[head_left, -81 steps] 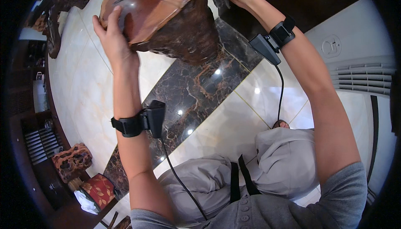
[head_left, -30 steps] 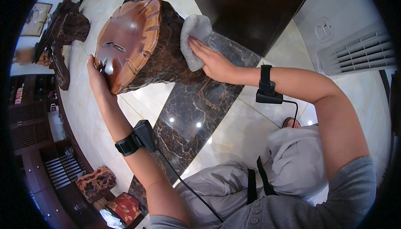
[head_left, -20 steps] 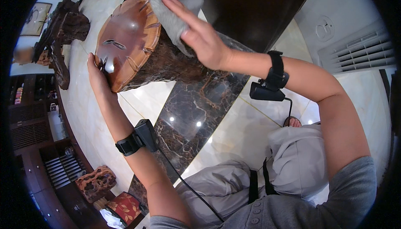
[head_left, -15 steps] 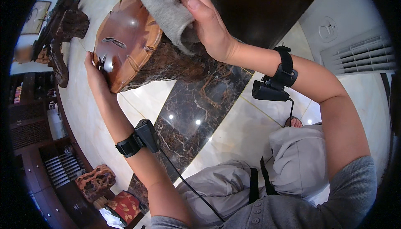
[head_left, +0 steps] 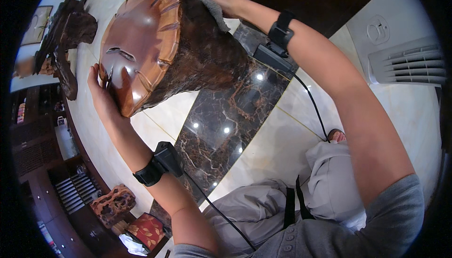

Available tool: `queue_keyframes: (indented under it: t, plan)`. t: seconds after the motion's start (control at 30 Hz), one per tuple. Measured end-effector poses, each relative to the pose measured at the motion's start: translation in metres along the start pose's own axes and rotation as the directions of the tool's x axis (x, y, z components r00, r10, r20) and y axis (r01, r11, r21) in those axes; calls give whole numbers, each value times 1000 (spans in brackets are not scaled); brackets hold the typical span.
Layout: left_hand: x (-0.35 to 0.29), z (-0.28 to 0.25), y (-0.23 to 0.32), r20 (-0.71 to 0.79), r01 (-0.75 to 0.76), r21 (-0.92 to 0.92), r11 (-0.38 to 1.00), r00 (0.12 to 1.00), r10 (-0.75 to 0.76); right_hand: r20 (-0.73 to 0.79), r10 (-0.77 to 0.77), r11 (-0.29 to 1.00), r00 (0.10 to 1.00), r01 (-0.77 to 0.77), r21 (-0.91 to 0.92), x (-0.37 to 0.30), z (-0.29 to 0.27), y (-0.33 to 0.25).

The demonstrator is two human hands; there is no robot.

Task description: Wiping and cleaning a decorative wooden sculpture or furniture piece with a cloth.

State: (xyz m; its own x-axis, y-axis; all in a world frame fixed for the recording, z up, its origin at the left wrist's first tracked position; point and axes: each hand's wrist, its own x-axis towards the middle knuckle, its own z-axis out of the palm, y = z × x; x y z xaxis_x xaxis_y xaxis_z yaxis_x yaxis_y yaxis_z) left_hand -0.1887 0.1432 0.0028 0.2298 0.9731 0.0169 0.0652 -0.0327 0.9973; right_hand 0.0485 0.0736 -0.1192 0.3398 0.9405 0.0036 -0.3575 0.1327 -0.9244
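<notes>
A wooden stump (head_left: 202, 46) with a glossy, reddish-brown polished top and dark rough bark sides stands in front of me. Its top has carved notches round the rim and a small slit in the middle. My left hand (head_left: 106, 95) grips the near left rim, the fingers lying along the edge. At the far right side of the stump, my right hand (head_left: 219, 1) holds a grey cloth (head_left: 211, 9) against the bark near the top edge. Its fingertips are hidden behind the cloth and stump. Both wrists carry black strapped devices with cables.
Dark gnarled wood pieces (head_left: 75, 27) stand at the far left. Dark cabinets (head_left: 47, 154) line the left side, near a porous carved wood block (head_left: 113, 204) and a red patterned box (head_left: 147, 232). A white vented unit (head_left: 400, 60) is at right. A dark marble strip (head_left: 216, 131) crosses the pale tiled floor.
My right hand has moved the grey cloth away from me and down behind the far rim, uncovering more bark. My left hand stays on the rim.
</notes>
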Motion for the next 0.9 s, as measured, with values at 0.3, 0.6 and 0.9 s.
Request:
queue_keyframes:
  t: [0.3,0.6,0.9]
  plan:
    - [3,-9,1,-42,22,-6,1000,999,-22,-181,304,916,935,-339,-213,-31,-42,116]
    - [2,7,-1,1,68,-7,998,998,-68,-97,210,976,973,-203,76,-37,-26,49]
    - [-2,2,5,7,121,-67,990,993,-121,81,-266,953,960,250,171,-6,12,-11]
